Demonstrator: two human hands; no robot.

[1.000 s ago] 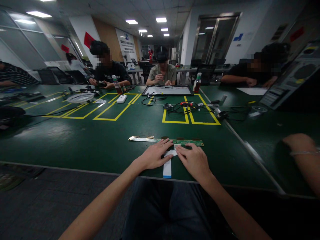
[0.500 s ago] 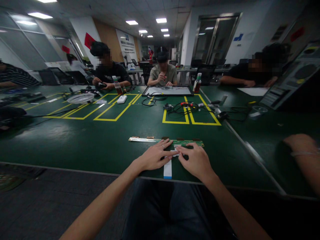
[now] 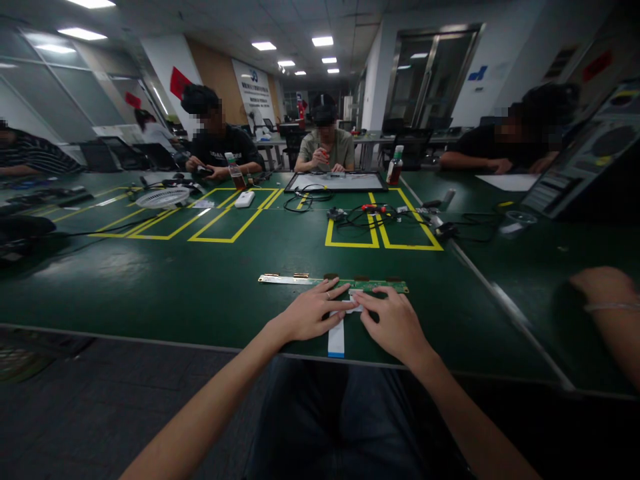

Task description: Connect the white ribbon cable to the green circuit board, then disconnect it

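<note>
A long, narrow green circuit board [image 3: 285, 280] lies crosswise on the table in front of me, with several copper-coloured tabs along its far edge. From its near side a white flat ribbon cable [image 3: 337, 337] runs toward me and ends in a blue strip. My left hand [image 3: 313, 310] rests with fingers stretched out, one reaching the board and another lying on the cable. At the cable's board end, my right hand [image 3: 393, 320] has its index fingertip and thumb bent in on the white piece. The exact contact there is partly covered by fingers.
Yellow tape outlines [image 3: 353, 245] mark the green table [image 3: 150, 287] beyond the board. Black cables with a red part [image 3: 374, 209], a white fan grille [image 3: 163, 197] and two bottles [image 3: 395, 167] lie or stand farther off. A co-worker's arm [image 3: 607, 313] is at the right; others sit opposite.
Both hands stay at the cable and board with only very slight finger shifts. The board and cable look unmoved.
</note>
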